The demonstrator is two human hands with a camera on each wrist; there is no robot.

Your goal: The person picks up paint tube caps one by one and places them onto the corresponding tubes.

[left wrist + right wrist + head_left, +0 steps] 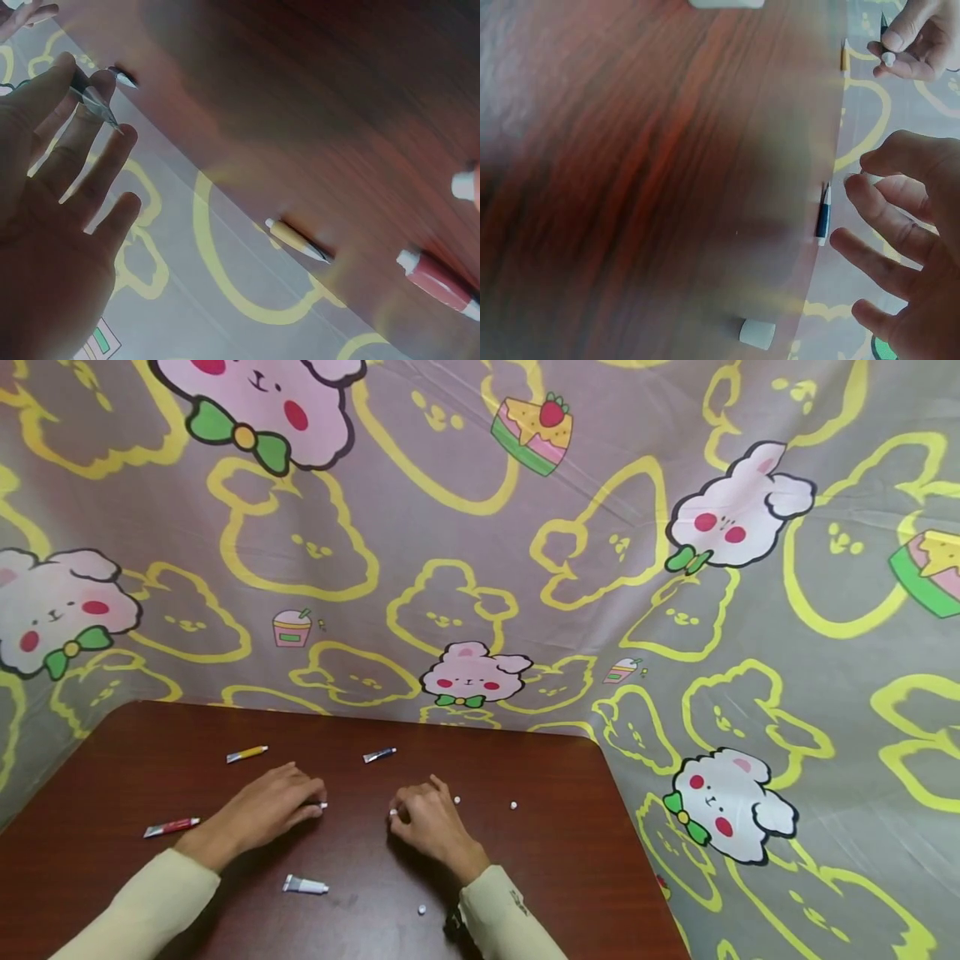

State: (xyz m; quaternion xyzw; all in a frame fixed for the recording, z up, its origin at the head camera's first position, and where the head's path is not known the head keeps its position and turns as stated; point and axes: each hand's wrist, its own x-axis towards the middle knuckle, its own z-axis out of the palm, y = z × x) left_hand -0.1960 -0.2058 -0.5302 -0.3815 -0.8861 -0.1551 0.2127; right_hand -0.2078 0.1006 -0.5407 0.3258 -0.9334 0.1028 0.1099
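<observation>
My left hand (272, 808) pinches a small dark paint tube (94, 101) between thumb and fingers, above the table. The tube's white end (324, 805) points toward my right hand. My right hand (433, 822), a short way to the right, pinches a small white cap (393, 812) between thumb and forefinger; its other fingers are spread in the right wrist view. A red paint tube (171, 827) lies beside my left wrist, and a white paint tube (306, 885) lies nearer the front.
Farther back lie a yellow paint tube (247, 754) and a blue paint tube (380, 755). Loose white caps lie beyond my right hand (457, 799), to its right (513, 805) and toward the front (422, 909). A patterned cloth (465, 535) hangs behind the brown table (540, 868).
</observation>
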